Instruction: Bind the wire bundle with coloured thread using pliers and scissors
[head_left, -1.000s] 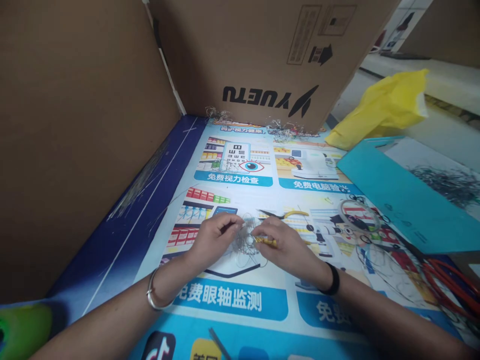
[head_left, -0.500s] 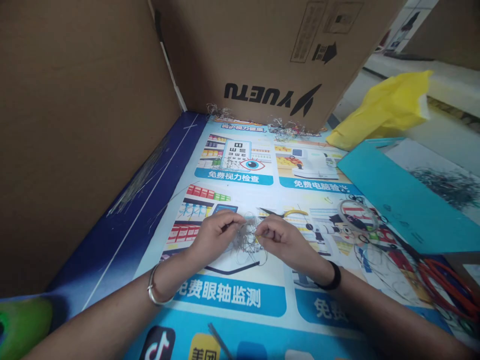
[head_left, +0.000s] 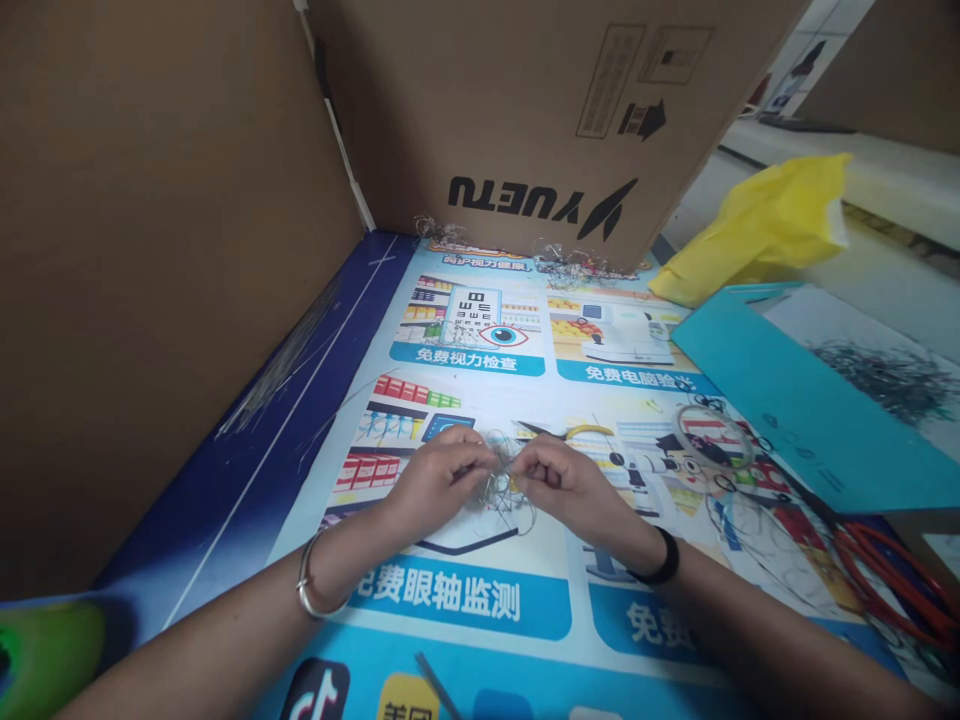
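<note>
A loose tangle of thin wire (head_left: 501, 487) lies on the printed sheet between my two hands. My left hand (head_left: 442, 475) pinches at the left side of this tangle, thumb and fingertips together. Opposite it, my right hand (head_left: 559, 475) is closed in a pinch at the tangle's right side. Single strands loop out around the fingertips; which strand each hand grips is too fine to see. Just beyond the right hand rest pliers with a yellow handle (head_left: 589, 431).
Cardboard walls (head_left: 525, 110) stand behind and at left. More wire tangles (head_left: 574, 265) lie along the back wall, and straight wires (head_left: 274, 375) at left. On the right are a tape roll (head_left: 712, 437), red-handled scissors (head_left: 892, 580), a turquoise box (head_left: 810, 410) with wire pieces and a yellow bag (head_left: 757, 230).
My left hand has shifted slightly right, bringing its fingertips closer to those of my right hand over the wire tangle. The view has tilted a little.
</note>
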